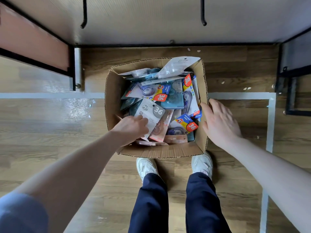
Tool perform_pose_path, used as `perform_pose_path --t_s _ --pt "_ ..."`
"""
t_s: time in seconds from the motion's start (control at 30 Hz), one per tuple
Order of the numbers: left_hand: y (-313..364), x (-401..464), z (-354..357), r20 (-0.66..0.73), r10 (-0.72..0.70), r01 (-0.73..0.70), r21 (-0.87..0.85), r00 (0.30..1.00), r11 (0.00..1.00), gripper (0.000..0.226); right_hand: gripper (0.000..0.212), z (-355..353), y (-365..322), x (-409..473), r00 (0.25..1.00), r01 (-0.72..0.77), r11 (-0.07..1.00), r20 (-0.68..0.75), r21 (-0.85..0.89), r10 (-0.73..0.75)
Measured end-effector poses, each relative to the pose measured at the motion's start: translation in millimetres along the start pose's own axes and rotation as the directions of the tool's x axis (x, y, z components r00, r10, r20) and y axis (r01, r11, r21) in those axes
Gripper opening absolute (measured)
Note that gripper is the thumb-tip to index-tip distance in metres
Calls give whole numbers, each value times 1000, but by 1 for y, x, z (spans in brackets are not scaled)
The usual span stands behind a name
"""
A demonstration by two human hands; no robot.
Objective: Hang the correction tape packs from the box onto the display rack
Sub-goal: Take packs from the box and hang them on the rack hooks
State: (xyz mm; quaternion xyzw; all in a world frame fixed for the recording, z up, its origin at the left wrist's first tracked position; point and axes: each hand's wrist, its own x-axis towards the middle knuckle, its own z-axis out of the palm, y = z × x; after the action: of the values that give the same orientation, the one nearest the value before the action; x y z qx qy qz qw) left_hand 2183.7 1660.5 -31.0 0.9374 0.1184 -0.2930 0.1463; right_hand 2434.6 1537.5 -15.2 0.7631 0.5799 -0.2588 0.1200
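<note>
Left hand inside cardboard box, fingers curled, gripping grey correction tape pack on top of heap of packs. Box on wooden floor, below two bare rack hooks. Right hand just outside box's right wall, fingers spread, holding nothing.

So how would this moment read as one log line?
left hand: grips grey card pack | right hand: open beside brown cardboard box
</note>
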Motion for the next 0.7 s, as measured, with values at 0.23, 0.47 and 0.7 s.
perform_pose_path --t_s 0.23,0.47,0.7 --pt "-5 -7 -11 -133 -275 237 -245 952 940 10 55 -15 -11 1 1000 26 1000 15 -18 -26" --pt "-10 -5 -11 -114 -492 418 -386 863 823 23 50 -12 -20 11 997 67 998 45 -8 -66" --pt "-15 -2 4 -74 -617 521 -462 784 718 19 39 7 -33 39 989 65 996 126 68 -73"
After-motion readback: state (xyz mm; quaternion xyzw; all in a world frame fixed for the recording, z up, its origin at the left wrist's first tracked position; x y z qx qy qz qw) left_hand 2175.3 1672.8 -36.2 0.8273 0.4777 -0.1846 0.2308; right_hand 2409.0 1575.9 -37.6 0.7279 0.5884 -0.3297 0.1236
